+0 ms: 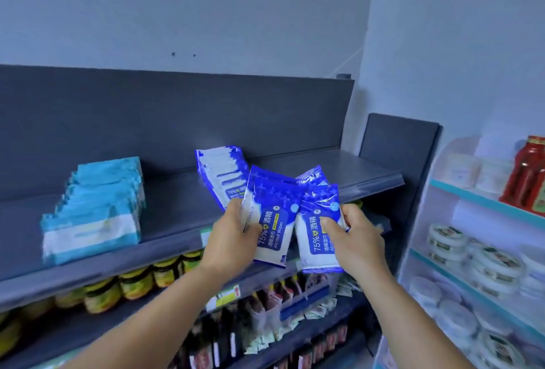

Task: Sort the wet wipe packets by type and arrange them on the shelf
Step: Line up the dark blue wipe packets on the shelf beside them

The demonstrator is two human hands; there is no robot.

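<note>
Your left hand [233, 233] grips one dark blue alcohol wipe packet [271, 221] by its lower left edge, thumb across the face, while your right hand [354, 236] pinches a small fan of the same packets [317, 230] near their middle, both held just in front of the top shelf [177, 191]. These look light, soft and slick-filmed, so hold them flat across the body rather than by a corner, or they may slide apart. Behind your hands a dark blue row [221, 177] already leans on the shelf, well apart from the light blue stack [94, 209] at left.
</note>
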